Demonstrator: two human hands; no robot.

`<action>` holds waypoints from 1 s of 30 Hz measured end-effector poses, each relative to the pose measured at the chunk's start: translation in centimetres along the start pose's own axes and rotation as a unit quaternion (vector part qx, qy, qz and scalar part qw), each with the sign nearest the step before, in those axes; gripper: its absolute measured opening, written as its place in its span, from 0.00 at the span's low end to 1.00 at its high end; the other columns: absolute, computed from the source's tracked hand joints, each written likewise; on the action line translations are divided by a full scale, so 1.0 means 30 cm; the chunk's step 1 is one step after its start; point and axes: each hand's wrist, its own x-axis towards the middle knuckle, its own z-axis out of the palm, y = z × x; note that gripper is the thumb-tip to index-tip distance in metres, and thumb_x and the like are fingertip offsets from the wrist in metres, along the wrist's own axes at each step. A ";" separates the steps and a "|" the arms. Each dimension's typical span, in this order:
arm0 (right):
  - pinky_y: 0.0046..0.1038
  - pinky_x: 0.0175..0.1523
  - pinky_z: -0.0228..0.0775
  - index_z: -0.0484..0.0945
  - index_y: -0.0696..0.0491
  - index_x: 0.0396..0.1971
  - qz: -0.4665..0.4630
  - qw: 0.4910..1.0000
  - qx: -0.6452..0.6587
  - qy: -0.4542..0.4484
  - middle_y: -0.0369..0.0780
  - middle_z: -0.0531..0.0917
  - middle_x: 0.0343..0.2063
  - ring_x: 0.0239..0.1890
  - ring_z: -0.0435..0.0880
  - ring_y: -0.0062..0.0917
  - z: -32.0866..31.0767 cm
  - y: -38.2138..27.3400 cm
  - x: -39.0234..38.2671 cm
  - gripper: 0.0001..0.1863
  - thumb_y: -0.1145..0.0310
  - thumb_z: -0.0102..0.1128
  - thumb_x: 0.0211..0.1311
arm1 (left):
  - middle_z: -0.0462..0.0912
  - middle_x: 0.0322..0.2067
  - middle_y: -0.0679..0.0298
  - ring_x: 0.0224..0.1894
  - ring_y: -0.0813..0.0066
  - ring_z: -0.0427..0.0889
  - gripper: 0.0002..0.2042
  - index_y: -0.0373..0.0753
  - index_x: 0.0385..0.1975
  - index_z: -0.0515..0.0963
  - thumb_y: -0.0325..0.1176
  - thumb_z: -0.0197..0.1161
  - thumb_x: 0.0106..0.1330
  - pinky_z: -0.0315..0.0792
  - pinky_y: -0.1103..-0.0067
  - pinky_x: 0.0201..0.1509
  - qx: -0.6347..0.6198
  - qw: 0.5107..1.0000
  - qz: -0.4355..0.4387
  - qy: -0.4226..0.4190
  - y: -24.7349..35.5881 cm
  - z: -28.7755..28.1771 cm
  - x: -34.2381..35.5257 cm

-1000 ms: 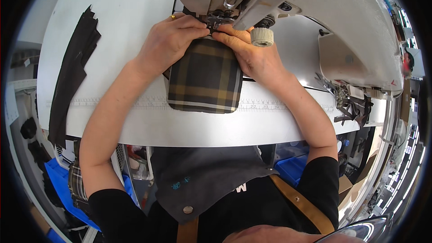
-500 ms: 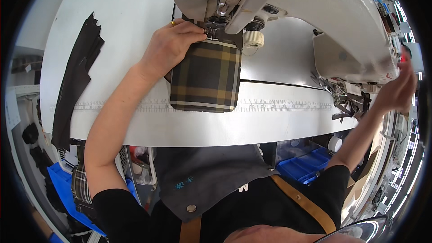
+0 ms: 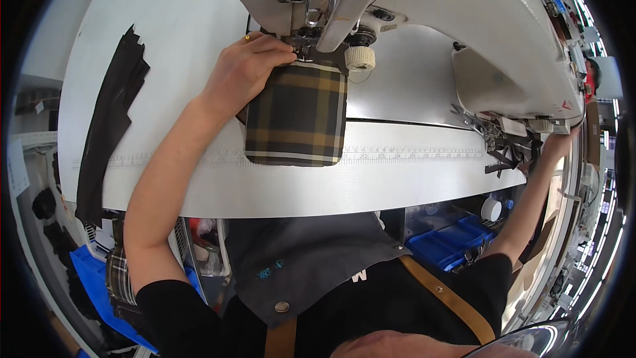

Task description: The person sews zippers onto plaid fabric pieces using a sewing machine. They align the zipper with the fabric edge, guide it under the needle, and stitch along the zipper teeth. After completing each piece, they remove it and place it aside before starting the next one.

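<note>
A dark plaid fabric piece [image 3: 296, 116] with yellow-brown and pale stripes and rounded corners lies on the sewing machine bed. Its far edge sits at the presser foot [image 3: 303, 51]. My left hand [image 3: 242, 69] is closed on that far left edge, thumb and fingers pinched close beside the foot. Dark material shows beneath the fingers. At the right end of the white sewing machine [image 3: 510, 59], my right hand [image 3: 562, 142] reaches behind the machine's end. Its fingers are hidden there.
Dark fabric strips [image 3: 111, 126] lie on the table's left side. Scissors [image 3: 467, 119] and dark scraps [image 3: 510, 156] are near the machine's base at right. A ruler scale [image 3: 411, 152] runs along the white table [image 3: 397, 185]. A blue tray [image 3: 450, 242] stands below the front edge.
My right hand has moved down and left, from beside the machine's right end to partly behind it. My left hand still holds the plaid piece at the foot. The view has shifted slightly.
</note>
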 end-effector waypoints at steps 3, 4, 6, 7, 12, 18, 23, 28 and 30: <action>0.30 0.51 0.73 0.66 0.60 0.56 -0.017 0.998 -0.027 0.061 0.42 0.79 0.42 0.44 0.80 0.30 -0.060 -0.047 0.057 0.27 0.53 0.40 0.70 | 0.82 0.33 0.65 0.38 0.66 0.79 0.10 0.38 0.30 0.81 0.18 0.57 0.50 0.76 0.75 0.41 -0.009 1.000 -0.006 -0.005 -0.001 0.007 0.003; 0.29 0.47 0.74 0.65 0.61 0.57 -0.007 0.986 -0.164 0.003 0.41 0.80 0.39 0.41 0.81 0.28 -0.108 -0.174 0.190 0.28 0.53 0.43 0.68 | 0.82 0.33 0.66 0.38 0.66 0.79 0.10 0.38 0.30 0.81 0.18 0.58 0.50 0.76 0.75 0.41 -0.016 1.000 0.000 0.002 -0.006 0.016 0.006; 0.26 0.38 0.75 0.76 0.65 0.44 0.112 0.938 -0.295 -0.141 0.41 0.82 0.35 0.35 0.82 0.26 0.086 -0.310 0.268 0.24 0.56 0.59 0.60 | 0.82 0.34 0.66 0.38 0.65 0.79 0.10 0.38 0.30 0.81 0.18 0.58 0.49 0.76 0.75 0.42 -0.006 1.000 -0.005 0.000 -0.004 0.004 -0.006; 0.26 0.39 0.76 0.77 0.65 0.44 0.107 0.946 -0.286 -0.107 0.41 0.82 0.35 0.35 0.82 0.26 0.102 -0.316 0.273 0.24 0.57 0.59 0.59 | 0.82 0.34 0.66 0.38 0.65 0.79 0.10 0.38 0.30 0.81 0.18 0.58 0.49 0.76 0.75 0.42 -0.011 1.000 -0.002 0.002 -0.004 0.008 -0.001; 0.36 0.59 0.67 0.67 0.63 0.55 -0.075 0.997 0.015 0.007 0.46 0.76 0.50 0.53 0.75 0.34 0.129 -0.054 -0.053 0.29 0.52 0.44 0.67 | 0.82 0.34 0.66 0.39 0.65 0.79 0.10 0.38 0.30 0.81 0.18 0.58 0.50 0.76 0.74 0.43 0.001 1.000 -0.001 -0.005 -0.006 -0.004 0.005; 0.33 0.51 0.73 0.68 0.60 0.54 0.013 0.971 -0.227 -0.067 0.44 0.77 0.49 0.49 0.78 0.34 0.022 -0.234 0.179 0.24 0.56 0.41 0.69 | 0.82 0.35 0.66 0.39 0.65 0.79 0.10 0.38 0.30 0.81 0.18 0.57 0.50 0.76 0.74 0.43 -0.018 1.000 0.002 0.000 -0.009 0.010 0.013; 0.43 0.57 0.67 0.67 0.60 0.54 -0.036 0.999 0.026 0.006 0.46 0.73 0.52 0.53 0.74 0.37 0.163 -0.030 -0.148 0.25 0.55 0.44 0.68 | 0.82 0.34 0.66 0.38 0.65 0.80 0.10 0.38 0.30 0.81 0.19 0.57 0.50 0.76 0.74 0.42 -0.006 1.000 -0.006 -0.007 -0.010 -0.001 0.006; 0.35 0.54 0.66 0.71 0.59 0.49 0.016 0.979 -0.153 0.131 0.44 0.75 0.50 0.53 0.73 0.33 0.091 -0.060 -0.213 0.26 0.51 0.41 0.68 | 0.83 0.34 0.65 0.38 0.65 0.81 0.10 0.39 0.31 0.82 0.19 0.58 0.51 0.76 0.74 0.42 -0.019 1.000 0.009 -0.006 -0.007 0.003 0.015; 0.31 0.49 0.68 0.73 0.60 0.45 -0.141 0.950 -0.225 0.167 0.44 0.78 0.43 0.47 0.76 0.32 0.229 -0.151 -0.365 0.26 0.50 0.41 0.68 | 0.84 0.35 0.62 0.39 0.64 0.82 0.11 0.39 0.33 0.82 0.18 0.59 0.53 0.76 0.74 0.44 -0.015 0.999 0.004 -0.035 -0.017 -0.019 0.001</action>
